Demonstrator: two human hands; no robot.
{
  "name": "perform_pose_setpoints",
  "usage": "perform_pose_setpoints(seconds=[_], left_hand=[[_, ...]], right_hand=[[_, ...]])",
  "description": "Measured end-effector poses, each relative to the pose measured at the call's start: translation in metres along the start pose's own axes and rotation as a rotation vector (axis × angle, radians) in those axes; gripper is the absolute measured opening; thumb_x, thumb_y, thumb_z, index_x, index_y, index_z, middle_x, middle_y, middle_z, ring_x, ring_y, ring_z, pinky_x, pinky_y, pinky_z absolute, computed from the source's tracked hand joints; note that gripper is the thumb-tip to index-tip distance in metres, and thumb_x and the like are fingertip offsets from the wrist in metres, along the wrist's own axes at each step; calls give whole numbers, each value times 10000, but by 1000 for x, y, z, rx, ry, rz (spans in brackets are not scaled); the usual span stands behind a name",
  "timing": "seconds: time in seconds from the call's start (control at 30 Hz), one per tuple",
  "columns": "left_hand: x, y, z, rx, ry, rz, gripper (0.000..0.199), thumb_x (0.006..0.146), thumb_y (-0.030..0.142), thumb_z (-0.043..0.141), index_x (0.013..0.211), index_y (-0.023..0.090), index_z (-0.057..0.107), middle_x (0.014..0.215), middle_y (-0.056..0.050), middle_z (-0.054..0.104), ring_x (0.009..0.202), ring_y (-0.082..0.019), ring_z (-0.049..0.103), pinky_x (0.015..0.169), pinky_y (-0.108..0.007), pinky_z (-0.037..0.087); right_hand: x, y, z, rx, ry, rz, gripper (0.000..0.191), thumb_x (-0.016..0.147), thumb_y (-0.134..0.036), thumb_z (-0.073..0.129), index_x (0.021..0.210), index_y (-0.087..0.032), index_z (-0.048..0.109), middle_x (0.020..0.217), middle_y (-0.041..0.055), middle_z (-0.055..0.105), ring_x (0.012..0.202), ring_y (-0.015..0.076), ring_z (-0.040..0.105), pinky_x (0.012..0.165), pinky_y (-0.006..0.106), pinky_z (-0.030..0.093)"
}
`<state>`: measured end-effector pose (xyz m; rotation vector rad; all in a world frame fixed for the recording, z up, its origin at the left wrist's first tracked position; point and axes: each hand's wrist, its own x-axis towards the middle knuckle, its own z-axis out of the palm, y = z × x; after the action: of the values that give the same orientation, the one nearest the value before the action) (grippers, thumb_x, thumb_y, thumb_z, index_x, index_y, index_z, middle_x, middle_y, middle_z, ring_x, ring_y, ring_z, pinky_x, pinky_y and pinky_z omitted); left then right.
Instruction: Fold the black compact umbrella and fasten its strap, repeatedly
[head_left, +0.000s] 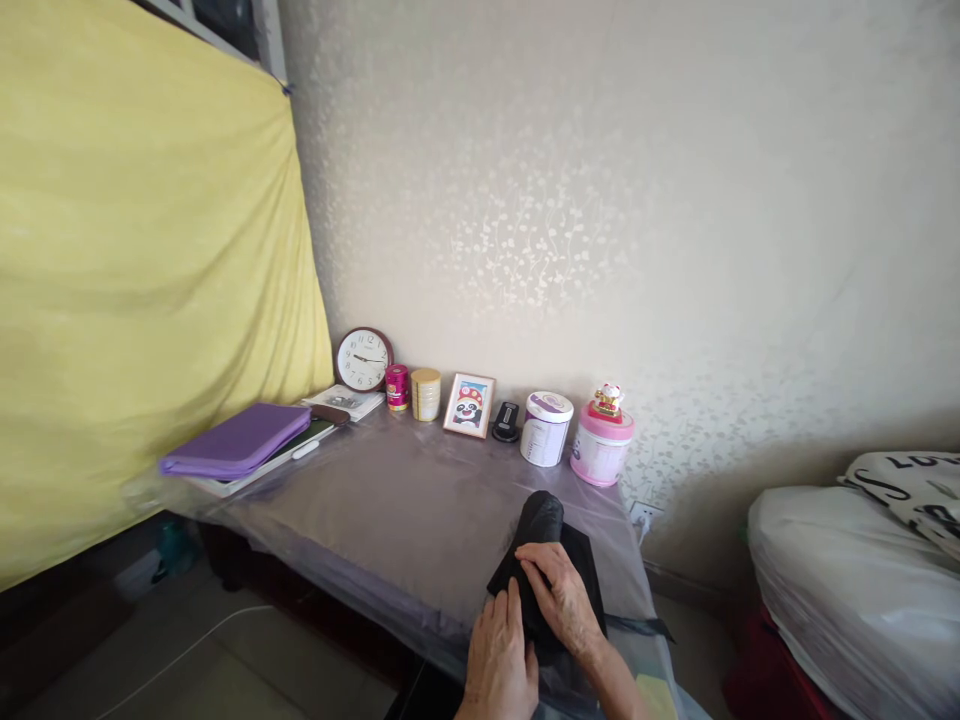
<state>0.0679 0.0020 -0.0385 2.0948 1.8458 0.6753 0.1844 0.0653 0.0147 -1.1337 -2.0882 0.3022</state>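
A black, rolled bundle of thin material (541, 515) lies near the table's right front edge, with a flatter black sheet spread around it. My right hand (561, 598) is on top of the bundle, its fingers bent and pressed together on the black material. Close beside it, my left hand (499, 645) rests against the bundle's left side, fingers stretched out, its fingertips touching the black material. A thin black strip (637, 627) reaches out to the right over the table's edge.
Along the table's (375, 510) back stand a clock (364, 359), a pink can (397, 388), a beige jar (426, 395), a framed panda picture (469, 405), a black device (506, 422) and two tubs (546, 430). A purple folder (238, 440) lies left.
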Motion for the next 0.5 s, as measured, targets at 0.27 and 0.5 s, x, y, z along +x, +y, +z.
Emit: perform_pose_setpoints(seconds=[0.27, 0.5], left_hand=[[0, -2, -1, -17, -21, -1, 619, 763, 218, 392, 1359, 108, 269, 1316, -102, 433, 1180, -222, 395, 999, -336, 293], [2, -6, 3, -22, -16, 17, 614, 773, 209, 388, 1366, 118, 256, 1298, -97, 450, 1152, -225, 419, 981, -334, 310]], right_hand=[[0, 27, 13, -116, 28, -43, 297, 895, -276, 364, 1033, -206, 618, 1162, 72, 595, 1197, 214, 428, 1021, 461, 295], [37, 56, 15, -191, -33, -9, 323, 902, -290, 338, 1003, -246, 641, 1112, 48, 630, 1193, 204, 435, 1036, 470, 200]])
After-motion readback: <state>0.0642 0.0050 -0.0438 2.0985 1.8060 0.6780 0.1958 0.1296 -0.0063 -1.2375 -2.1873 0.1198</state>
